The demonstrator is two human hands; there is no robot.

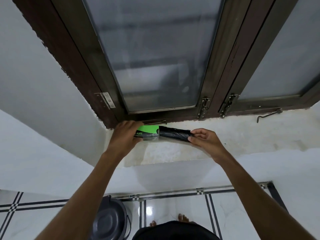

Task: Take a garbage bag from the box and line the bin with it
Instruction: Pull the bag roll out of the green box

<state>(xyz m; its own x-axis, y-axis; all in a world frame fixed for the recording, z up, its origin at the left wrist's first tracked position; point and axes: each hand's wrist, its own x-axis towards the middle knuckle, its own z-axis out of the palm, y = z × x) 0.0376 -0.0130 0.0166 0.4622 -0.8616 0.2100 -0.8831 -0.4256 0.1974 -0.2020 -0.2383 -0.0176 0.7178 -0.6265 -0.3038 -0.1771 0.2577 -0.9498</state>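
- One dark grey lidded bin [110, 220] is seen on the tiled floor.
- One green-and-black box [149, 133] is gripped by the left hand [124, 134] on the window sill [242, 134].
- One black rolled garbage bag [174, 134], protruding from the box, is pinched by the right hand [205, 138].

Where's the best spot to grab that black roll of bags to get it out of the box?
Pinch the roll's free end, coming from the right, as the right hand does. It sticks out sideways from the box's open end, which the left hand holds.
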